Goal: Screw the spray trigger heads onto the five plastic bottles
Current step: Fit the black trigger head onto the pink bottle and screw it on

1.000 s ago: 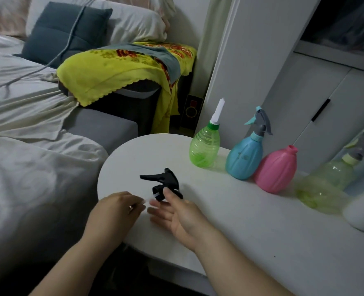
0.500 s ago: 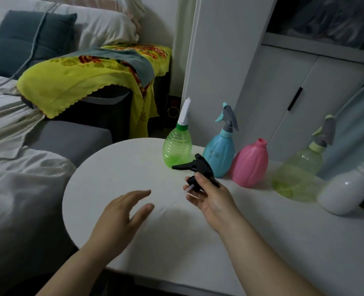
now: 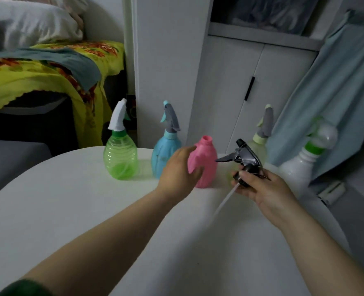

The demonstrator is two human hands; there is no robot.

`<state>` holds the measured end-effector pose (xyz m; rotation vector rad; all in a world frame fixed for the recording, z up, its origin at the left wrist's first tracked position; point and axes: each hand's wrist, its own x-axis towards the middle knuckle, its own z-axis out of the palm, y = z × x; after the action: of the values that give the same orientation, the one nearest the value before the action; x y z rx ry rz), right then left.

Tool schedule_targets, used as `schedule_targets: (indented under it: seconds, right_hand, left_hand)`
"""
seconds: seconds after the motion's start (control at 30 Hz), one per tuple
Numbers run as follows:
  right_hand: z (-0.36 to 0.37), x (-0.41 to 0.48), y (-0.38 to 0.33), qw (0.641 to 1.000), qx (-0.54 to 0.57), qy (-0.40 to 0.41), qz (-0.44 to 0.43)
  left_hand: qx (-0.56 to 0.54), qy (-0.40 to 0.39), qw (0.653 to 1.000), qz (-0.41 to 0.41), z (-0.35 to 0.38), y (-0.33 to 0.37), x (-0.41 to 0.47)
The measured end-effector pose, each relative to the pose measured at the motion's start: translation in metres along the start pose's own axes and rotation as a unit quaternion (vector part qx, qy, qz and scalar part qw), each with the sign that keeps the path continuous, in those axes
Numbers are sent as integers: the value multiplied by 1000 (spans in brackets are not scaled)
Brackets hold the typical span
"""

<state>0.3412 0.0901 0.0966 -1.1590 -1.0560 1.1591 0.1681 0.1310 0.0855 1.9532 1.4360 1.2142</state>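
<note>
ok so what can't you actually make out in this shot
Head view, the only one:
- Pale green bottle: its body sits behind the black trigger head and the right hand.
- Pink bottle: its left side is covered by the left hand, which is motion-blurred, so the firmness of the grip is unclear.
- Dip tube: a faint blurred streak, its end unclear.
- White bottle: its top blurs into the blue curtain.
</note>
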Motion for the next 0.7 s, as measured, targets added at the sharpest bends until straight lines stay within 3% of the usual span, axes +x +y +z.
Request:
schedule_targets:
  seconds: [0.27,0.43,0.7]
  right_hand:
    - [-36,-3,9,999,42,12,11]
    - [-45,-4,4,998,68,-12,3]
    - [-37,3,-48,975,148,60,-154]
  left_hand:
    - [-40,-20,994,-100,46,6,52]
    - [-22,-60,991,-115,55,-5,55]
    - [-56,-97,991,-78,40,-10,26]
